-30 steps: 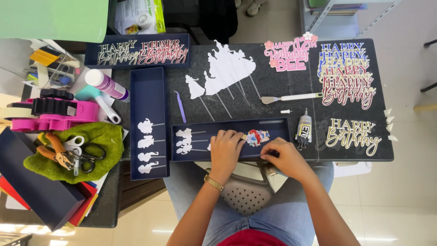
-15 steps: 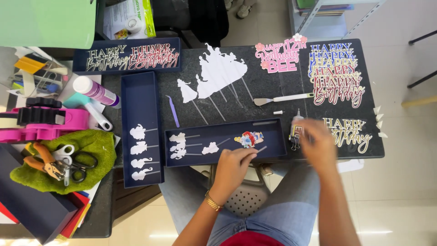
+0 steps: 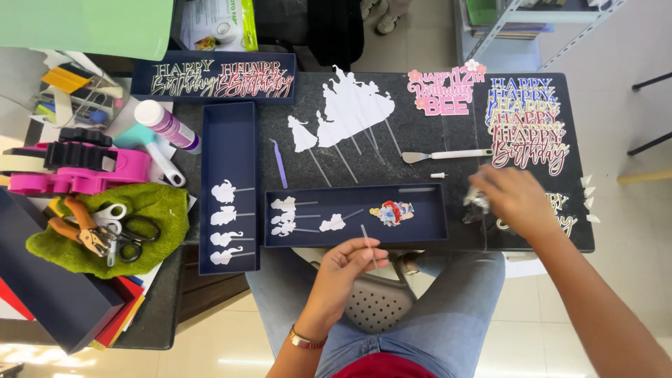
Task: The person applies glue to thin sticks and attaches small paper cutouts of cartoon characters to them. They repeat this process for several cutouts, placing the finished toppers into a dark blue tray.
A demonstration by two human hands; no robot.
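Note:
My left hand (image 3: 346, 267) pinches a thin clear stick (image 3: 367, 241) just in front of the long dark blue tray (image 3: 434, 240). In that tray lie a colourful figure cutout (image 3: 392, 212) and white silhouette cutouts on sticks (image 3: 284, 214). My right hand (image 3: 516, 199) is out to the right, over the black mat (image 3: 420, 175). Its fingers close around a small glue tube (image 3: 476, 203), blurred by motion. A gold lettered topper (image 3: 563, 217) lies partly under that hand.
A second blue tray (image 3: 229, 255) holds white cutouts. Larger white silhouettes (image 3: 350, 108), a spatula (image 3: 448, 155), a purple tool (image 3: 279, 162) and lettered toppers (image 3: 525, 126) lie on the mat. At the left are a glue bottle (image 3: 168, 126), a pink tape dispenser (image 3: 77, 171), and pliers and scissors (image 3: 105, 231) on green cloth.
My right hand left the tray and moved right onto the small glue tube. My left hand drew back from the tray toward me, holding the clear stick.

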